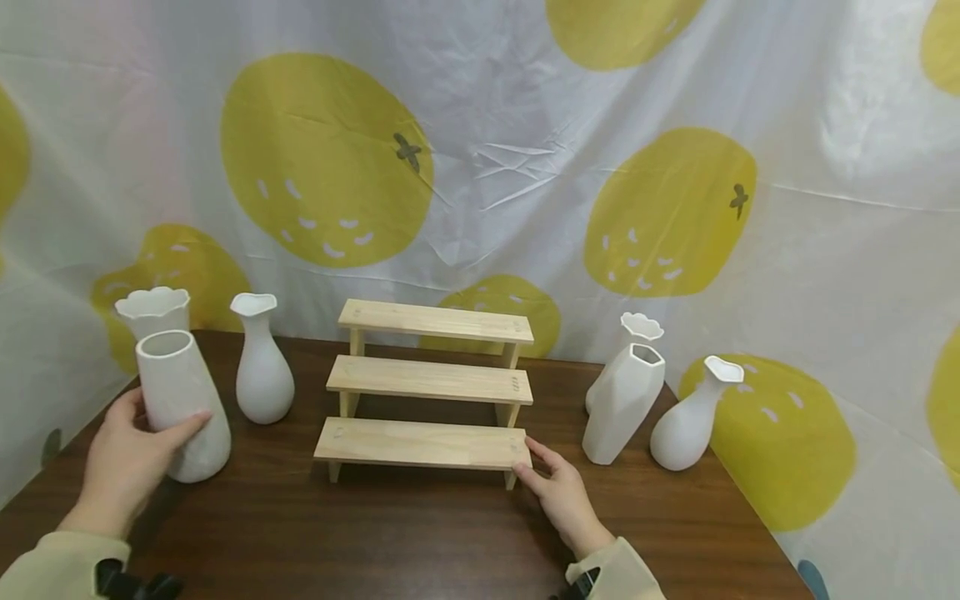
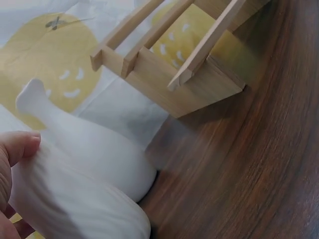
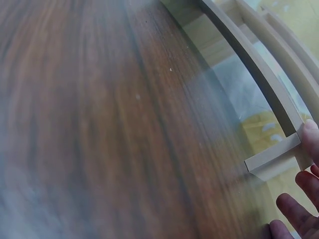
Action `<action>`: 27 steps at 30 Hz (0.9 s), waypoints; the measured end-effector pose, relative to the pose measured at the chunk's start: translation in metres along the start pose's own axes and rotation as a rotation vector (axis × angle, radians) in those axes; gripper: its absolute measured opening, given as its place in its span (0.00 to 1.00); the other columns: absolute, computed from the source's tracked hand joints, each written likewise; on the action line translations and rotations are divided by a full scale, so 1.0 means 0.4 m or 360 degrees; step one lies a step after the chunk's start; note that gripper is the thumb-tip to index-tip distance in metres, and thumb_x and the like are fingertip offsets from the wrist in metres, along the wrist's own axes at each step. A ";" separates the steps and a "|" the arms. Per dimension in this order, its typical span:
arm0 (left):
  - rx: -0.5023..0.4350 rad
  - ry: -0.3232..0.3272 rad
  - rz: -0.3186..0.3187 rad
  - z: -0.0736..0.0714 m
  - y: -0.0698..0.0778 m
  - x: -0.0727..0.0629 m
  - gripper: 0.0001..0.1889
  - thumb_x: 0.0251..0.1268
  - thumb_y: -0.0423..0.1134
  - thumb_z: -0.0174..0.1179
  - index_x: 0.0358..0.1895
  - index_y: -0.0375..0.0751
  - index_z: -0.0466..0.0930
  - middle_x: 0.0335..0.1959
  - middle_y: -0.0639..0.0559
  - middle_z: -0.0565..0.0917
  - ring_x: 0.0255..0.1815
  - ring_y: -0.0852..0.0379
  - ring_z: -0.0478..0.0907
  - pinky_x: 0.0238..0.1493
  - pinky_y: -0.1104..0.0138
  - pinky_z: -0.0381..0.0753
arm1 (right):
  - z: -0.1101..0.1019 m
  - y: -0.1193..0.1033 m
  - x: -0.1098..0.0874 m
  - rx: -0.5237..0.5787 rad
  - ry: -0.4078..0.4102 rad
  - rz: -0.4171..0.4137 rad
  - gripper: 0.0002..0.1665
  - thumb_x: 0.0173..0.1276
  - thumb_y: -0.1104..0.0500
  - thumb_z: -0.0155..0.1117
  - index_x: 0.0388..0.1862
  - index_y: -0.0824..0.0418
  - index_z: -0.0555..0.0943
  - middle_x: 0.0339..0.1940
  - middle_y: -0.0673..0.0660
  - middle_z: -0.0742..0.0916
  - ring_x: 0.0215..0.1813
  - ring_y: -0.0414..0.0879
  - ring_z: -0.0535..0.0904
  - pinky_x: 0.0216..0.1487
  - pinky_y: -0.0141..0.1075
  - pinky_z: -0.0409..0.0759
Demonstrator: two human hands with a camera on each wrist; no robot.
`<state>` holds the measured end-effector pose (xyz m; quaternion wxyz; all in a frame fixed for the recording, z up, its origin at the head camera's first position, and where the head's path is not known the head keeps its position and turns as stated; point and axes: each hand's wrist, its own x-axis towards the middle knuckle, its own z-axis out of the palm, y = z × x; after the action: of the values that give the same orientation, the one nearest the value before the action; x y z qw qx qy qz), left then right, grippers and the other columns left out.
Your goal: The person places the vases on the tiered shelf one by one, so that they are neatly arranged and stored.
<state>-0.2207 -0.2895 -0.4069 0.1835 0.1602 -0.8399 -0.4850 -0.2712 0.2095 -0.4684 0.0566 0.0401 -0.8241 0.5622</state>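
My left hand (image 1: 123, 458) grips a tall white vase (image 1: 187, 408) with an oval mouth, thumb across its front. It tilts slightly left near the tabletop; whether its base touches is unclear. A ruffle-rimmed white vase (image 1: 153, 307) is partly hidden behind it. Close by on the right is a narrow-necked white vase (image 1: 264, 379), also in the left wrist view. At the table's middle is a three-step wooden display stand (image 1: 423, 442). My right hand (image 1: 558, 492) pinches the right end of its lowest step, thumb at the front corner; the other fingers are spread in the right wrist view.
Right of the stand are a faceted white vase (image 1: 622, 408), a scalloped-rim vase (image 1: 641, 323) partly behind it, and a narrow-necked vase (image 1: 684, 425) near the table's right edge. A fruit-printed curtain (image 1: 495, 175) hangs behind the dark wooden table (image 1: 360, 542).
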 end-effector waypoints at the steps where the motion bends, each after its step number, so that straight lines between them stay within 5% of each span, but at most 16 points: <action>1: -0.0002 -0.0006 -0.0003 -0.001 0.001 -0.001 0.53 0.58 0.58 0.65 0.74 0.28 0.46 0.65 0.23 0.61 0.61 0.28 0.61 0.53 0.35 0.66 | 0.000 0.001 0.000 0.0002 0.0001 0.0001 0.34 0.64 0.52 0.69 0.66 0.64 0.72 0.63 0.66 0.77 0.60 0.59 0.76 0.56 0.46 0.76; 15: -0.0087 -0.0102 0.0131 0.022 0.073 -0.026 0.50 0.57 0.54 0.68 0.73 0.28 0.50 0.64 0.26 0.64 0.60 0.32 0.64 0.47 0.46 0.72 | 0.002 0.001 0.000 0.0025 0.0015 0.0024 0.35 0.63 0.50 0.70 0.66 0.63 0.73 0.61 0.66 0.78 0.59 0.58 0.76 0.55 0.47 0.77; 23: -0.0101 -0.0150 0.0258 0.035 0.129 -0.052 0.45 0.55 0.52 0.70 0.69 0.30 0.58 0.60 0.30 0.69 0.56 0.37 0.68 0.37 0.67 0.73 | 0.001 -0.004 -0.001 0.0038 0.0020 0.0045 0.36 0.62 0.50 0.70 0.67 0.62 0.73 0.60 0.65 0.79 0.59 0.57 0.76 0.55 0.45 0.77; 27: -0.0121 -0.0199 0.0288 0.048 0.161 -0.067 0.45 0.56 0.51 0.70 0.69 0.31 0.58 0.59 0.31 0.70 0.55 0.39 0.69 0.40 0.61 0.75 | 0.003 -0.003 -0.002 0.0047 0.0012 0.0040 0.35 0.63 0.51 0.69 0.67 0.63 0.72 0.60 0.66 0.78 0.60 0.58 0.75 0.55 0.46 0.77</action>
<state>-0.2117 -0.2320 -0.3637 0.1798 0.0461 -0.8417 -0.5071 -0.2702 0.2081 -0.4679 0.0519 0.0283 -0.8160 0.5751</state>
